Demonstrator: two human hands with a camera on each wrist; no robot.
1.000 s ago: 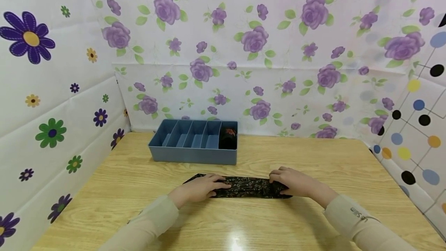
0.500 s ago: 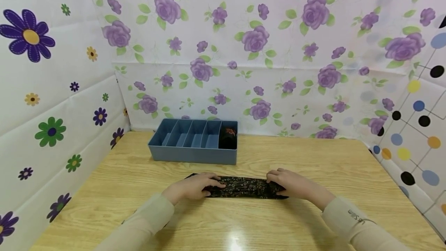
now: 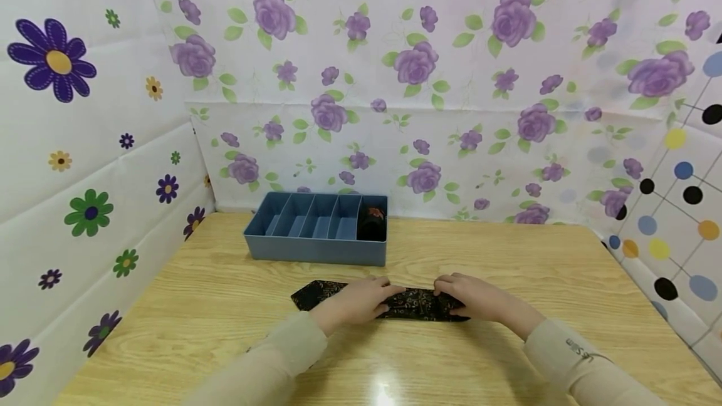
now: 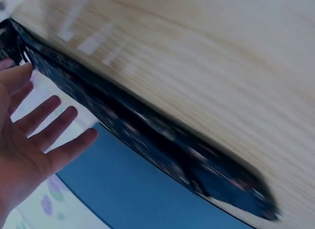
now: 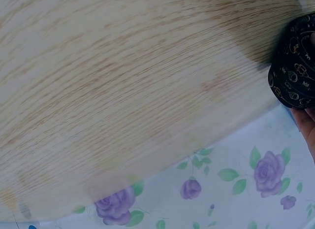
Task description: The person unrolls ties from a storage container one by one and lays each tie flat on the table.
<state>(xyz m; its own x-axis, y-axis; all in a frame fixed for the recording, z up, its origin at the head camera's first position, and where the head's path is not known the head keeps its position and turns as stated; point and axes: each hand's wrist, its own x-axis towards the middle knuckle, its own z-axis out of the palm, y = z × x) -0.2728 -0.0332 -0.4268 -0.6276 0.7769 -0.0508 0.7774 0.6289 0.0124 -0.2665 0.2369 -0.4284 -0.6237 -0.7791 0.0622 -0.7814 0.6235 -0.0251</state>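
**Patterned tie (image 3: 417, 304) lies on table (image 3: 507, 255)**

It lies crosswise, pointed end to the left. The right grip (image 3: 468, 297) is curled round the other end, probably to anchor it. The left grip (image 3: 363, 301) grasps nothing: straight fingers (image 4: 71, 149) are over the middle, perhaps for smoothing. Behind, a divided blue box (image 3: 316, 250), likely made for separating, holds a dark bundle (image 3: 371, 228) at its right end.
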